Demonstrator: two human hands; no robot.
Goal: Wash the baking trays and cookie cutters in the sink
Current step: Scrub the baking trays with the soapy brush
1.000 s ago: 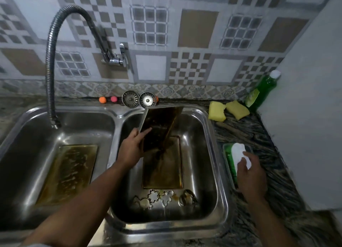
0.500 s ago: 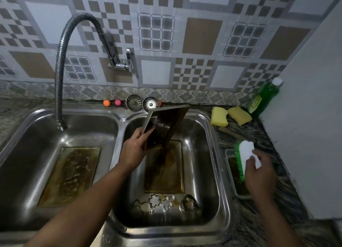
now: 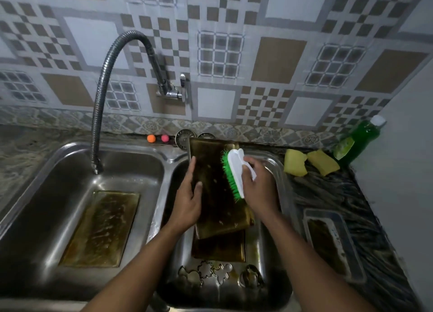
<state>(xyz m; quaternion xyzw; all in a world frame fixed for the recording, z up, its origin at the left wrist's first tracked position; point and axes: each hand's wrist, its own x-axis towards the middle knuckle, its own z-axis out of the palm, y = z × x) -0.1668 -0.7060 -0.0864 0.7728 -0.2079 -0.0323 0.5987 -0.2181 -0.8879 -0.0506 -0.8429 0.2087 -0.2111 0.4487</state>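
Over the right basin, my left hand (image 3: 189, 194) grips the left edge of a greasy baking tray (image 3: 216, 208) tilted up from the sink. My right hand (image 3: 256, 185) holds a white scrub brush with green bristles (image 3: 233, 173), bristles against the tray's right side. A second dirty tray (image 3: 220, 247) lies flat beneath it on the right basin floor. Several metal cookie cutters (image 3: 215, 275) sit at the front of that basin. A third tray (image 3: 100, 229) lies flat in the left basin (image 3: 35, 194).
A flexible faucet (image 3: 100, 101) arches over the left basin. On the right counter sit a small plastic container (image 3: 356, 248), two yellow sponges (image 3: 309, 163) and a green dish soap bottle (image 3: 358, 137). Two strainer plugs (image 3: 185, 136) and small coloured balls (image 3: 158, 138) line the back ledge.
My right hand lifted the brush from the counter container and brought it left onto the tilted tray. My left hand kept the tray, now tilted flatter toward me.
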